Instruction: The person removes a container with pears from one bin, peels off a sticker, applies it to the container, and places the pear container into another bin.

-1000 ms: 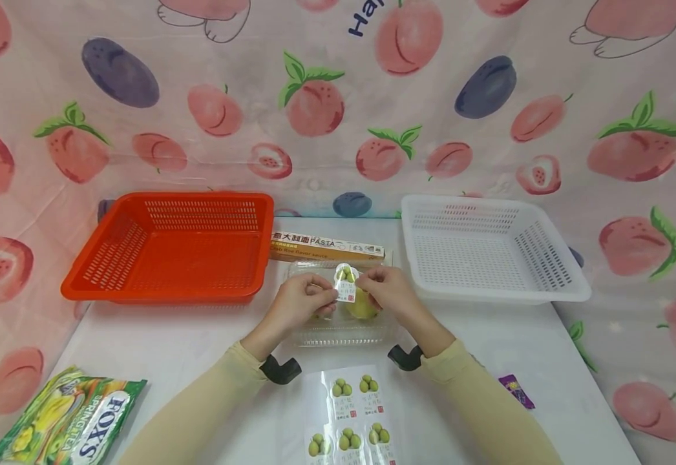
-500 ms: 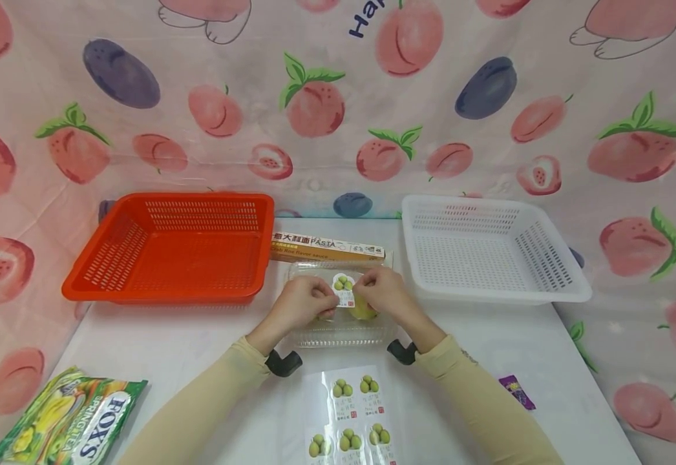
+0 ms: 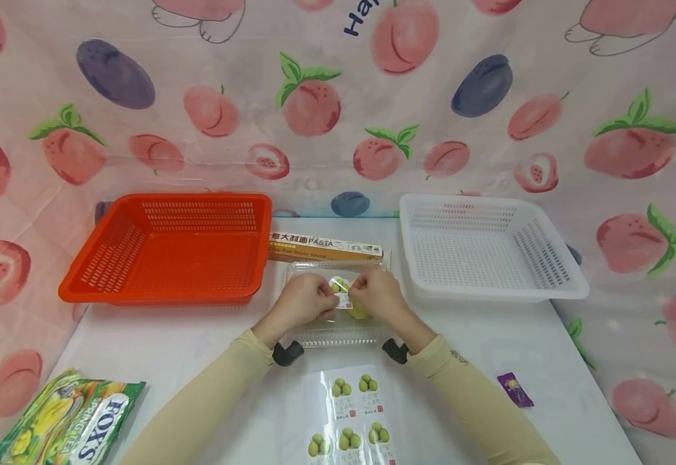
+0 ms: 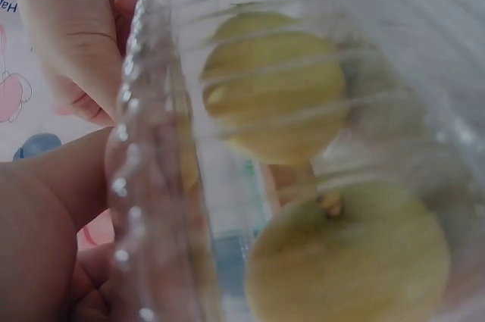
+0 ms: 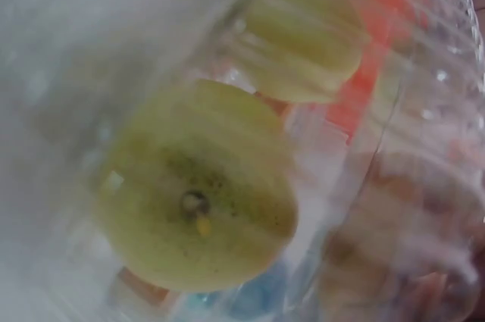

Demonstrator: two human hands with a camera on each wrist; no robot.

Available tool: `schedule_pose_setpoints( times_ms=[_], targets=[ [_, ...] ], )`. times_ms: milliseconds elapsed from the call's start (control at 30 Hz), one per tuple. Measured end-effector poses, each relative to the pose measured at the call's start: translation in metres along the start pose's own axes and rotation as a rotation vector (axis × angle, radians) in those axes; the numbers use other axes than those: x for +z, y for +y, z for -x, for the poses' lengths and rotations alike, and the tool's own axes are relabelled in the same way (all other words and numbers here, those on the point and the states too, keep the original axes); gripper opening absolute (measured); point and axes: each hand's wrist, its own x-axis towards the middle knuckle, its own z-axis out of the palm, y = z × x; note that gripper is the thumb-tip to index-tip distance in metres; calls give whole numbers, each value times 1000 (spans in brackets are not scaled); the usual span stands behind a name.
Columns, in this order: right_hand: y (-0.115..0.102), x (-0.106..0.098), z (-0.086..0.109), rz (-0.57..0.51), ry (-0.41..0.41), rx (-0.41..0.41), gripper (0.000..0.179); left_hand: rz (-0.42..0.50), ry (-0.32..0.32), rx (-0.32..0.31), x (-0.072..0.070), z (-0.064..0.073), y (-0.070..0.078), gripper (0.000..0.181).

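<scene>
A clear plastic clamshell box (image 3: pixel 338 337) sits lidded at mid-table with yellow-green pears inside; one pear (image 3: pixel 359 312) shows between the hands. Both wrist views look through the ribbed plastic at two pears, the nearer pear (image 4: pixel 348 257) partly cut off on the left and the nearer pear (image 5: pixel 198 193) whole on the right. Over the lid, a small white pear-picture sticker (image 3: pixel 344 301) is stretched between the hands. My left hand (image 3: pixel 305 298) pinches its left edge with thumb and finger. My right hand (image 3: pixel 380 294) pinches its upper right edge, covering part of it.
A sheet of similar stickers (image 3: pixel 349 413) lies nearer me. Behind the box is a pasta carton (image 3: pixel 326 247). A red basket (image 3: pixel 166 294) stands left, a white basket (image 3: pixel 495 290) right. A Fox's candy bag (image 3: pixel 70 416) and small purple packet (image 3: pixel 515 390) lie at the sides.
The sticker has come down closer over the lid and tilted flatter. Both hands have moved slightly lower with it, and the right hand now covers more of the sticker and pear.
</scene>
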Motion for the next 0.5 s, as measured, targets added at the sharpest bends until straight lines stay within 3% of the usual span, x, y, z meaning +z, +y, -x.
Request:
schedule_pose_setpoints(
  times_ms=[200, 400, 500],
  targets=[
    [-3, 0, 0, 12, -10, 26, 14, -53, -4, -32, -1, -2, 1, 17],
    [-1, -1, -1, 13, -14, 53, 14, -36, 5, -42, 0, -1, -1, 9],
    [-1, -1, -1, 14, -5, 50, 15, -8, 8, -39, -2, 0, -1, 20]
  ],
)
